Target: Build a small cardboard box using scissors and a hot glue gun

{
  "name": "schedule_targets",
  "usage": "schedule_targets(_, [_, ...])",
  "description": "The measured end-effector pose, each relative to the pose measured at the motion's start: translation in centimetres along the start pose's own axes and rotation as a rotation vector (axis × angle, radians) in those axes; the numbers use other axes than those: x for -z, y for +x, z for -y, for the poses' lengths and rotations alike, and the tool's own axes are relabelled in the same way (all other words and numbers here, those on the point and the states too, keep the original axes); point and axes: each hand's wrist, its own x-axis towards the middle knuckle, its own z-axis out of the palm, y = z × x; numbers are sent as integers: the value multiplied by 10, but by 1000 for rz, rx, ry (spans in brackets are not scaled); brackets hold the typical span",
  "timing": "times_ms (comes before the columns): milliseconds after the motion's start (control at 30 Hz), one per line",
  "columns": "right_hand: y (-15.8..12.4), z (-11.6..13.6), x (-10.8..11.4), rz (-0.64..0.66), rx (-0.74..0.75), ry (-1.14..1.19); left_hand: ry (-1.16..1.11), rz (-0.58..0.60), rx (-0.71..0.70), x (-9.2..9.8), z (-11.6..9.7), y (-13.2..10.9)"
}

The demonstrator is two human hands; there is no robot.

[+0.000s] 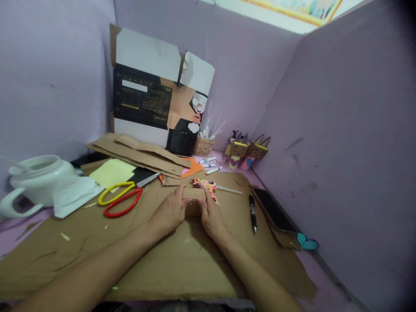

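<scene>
My left hand [169,212] and my right hand [212,219] press from either side on a small folded cardboard piece [194,200] lying on a big cardboard sheet [156,260]. Fingers of both hands are curled around its edges. Just beyond it lies a patterned, colourful paper piece on a white stick [208,185].
Red-and-yellow scissors [125,196] lie left of my hands, a black pen [252,212] and a dark phone [273,210] to the right. A white jug [39,180], stacked cardboard strips [143,151], a printed box [152,99], markers [209,164] and small cardboard figures [247,151] stand behind. Purple walls enclose the desk.
</scene>
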Motion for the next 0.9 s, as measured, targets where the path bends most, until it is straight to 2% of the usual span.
schedule_targets(100, [0,-1,2,11,11,67,-17,41,-5,7,-2,0])
schedule_targets(233, [-1,-4,8,41,-28,127,-128,117,54,19,-6,0])
schedule_targets(367, [-2,-8,12,13,-73,313,-264,202,72,29,-8,-1])
schedule_targets(467, [-1,-6,14,-9,-49,368,-334,220,60,30,-8,-1])
schedule_targets(600, [2,3,17,-26,67,271,-435,115,29,25,-3,2])
schedule_targets(733, [4,9,19,-51,175,200,-406,-29,-62,21,-1,5])
schedule_targets(900, [3,7,16,-32,167,234,-449,-70,-111,20,-6,4])
